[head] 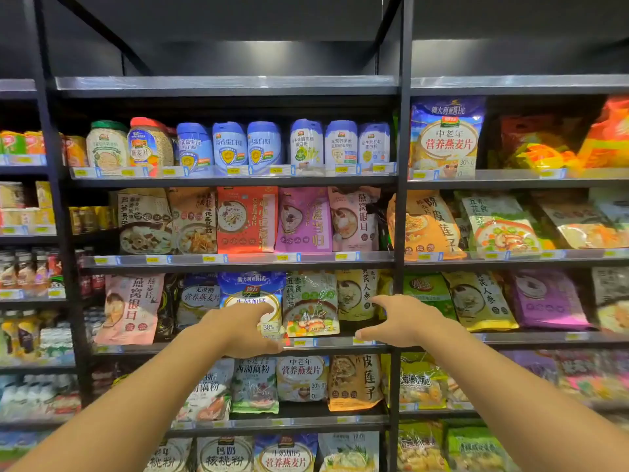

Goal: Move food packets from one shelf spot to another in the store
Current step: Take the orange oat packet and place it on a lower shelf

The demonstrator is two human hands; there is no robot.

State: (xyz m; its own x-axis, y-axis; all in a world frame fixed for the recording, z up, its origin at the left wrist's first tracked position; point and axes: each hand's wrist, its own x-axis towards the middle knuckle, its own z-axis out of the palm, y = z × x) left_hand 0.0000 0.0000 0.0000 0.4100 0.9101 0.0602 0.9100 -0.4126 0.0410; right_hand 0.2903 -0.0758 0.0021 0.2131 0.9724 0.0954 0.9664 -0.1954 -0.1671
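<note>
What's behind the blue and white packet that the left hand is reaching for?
The blue packet stands at the shelf's front, the left hand covering its lower part. Dark shelf space shows above it. Anything directly behind is hidden, so more packets there cannot be confirmed.

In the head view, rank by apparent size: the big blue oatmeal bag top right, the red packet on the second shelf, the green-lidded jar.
1. Blue oatmeal bag
2. Red packet
3. Green-lidded jar

The bag and the packet look close in size, so that order is unsure.

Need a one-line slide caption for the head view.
Both hands, left hand and right hand, reach toward packets on a store shelf.
</note>
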